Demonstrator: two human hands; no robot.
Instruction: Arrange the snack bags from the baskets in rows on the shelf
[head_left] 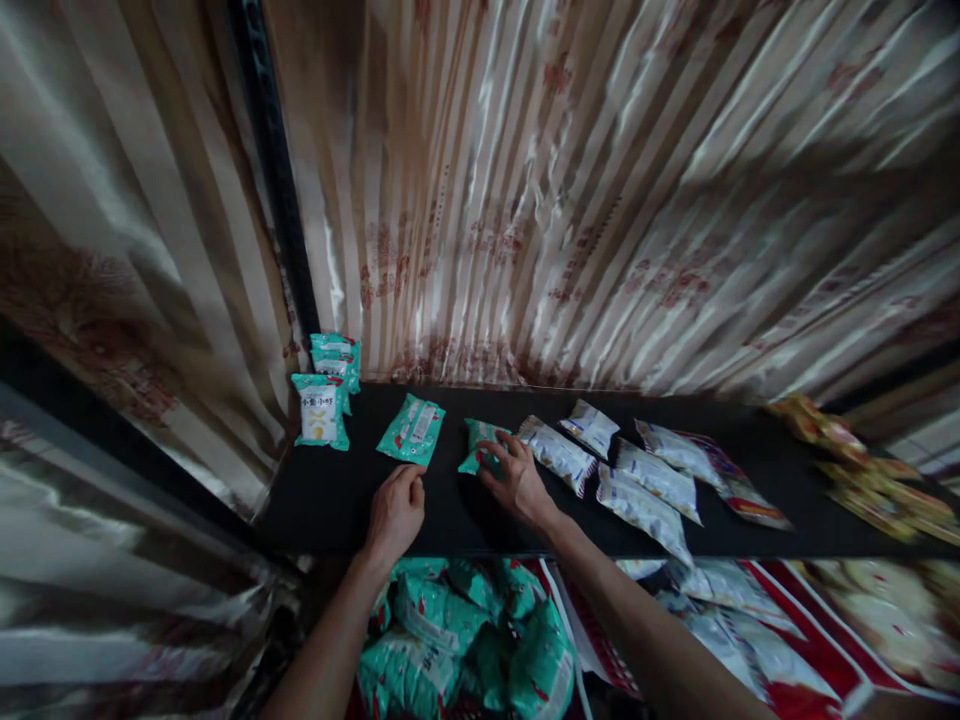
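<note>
A green snack packet [411, 428] lies on the black shelf [450, 510], its back with a white label facing up. My left hand [396, 510] is closed at that packet's lower edge, fingers curled and partly hidden. My right hand [517, 478] reaches over a second green snack packet [474, 440], thumb and fingers around its right end. Past the right hand lie several white snack packets [556, 452]. At the shelf's left end, several green packets [321, 412] stand upright in a row, one behind another.
Below the shelf edge, a container holds many green packets [442, 625]. Right of it, red-and-white boxes hold white packets [739, 640] and pale bagged goods [877, 600]. Yellow packets [877, 490] lie at the shelf's right end. A dark post [277, 160] and patterned curtains [480, 200] stand behind.
</note>
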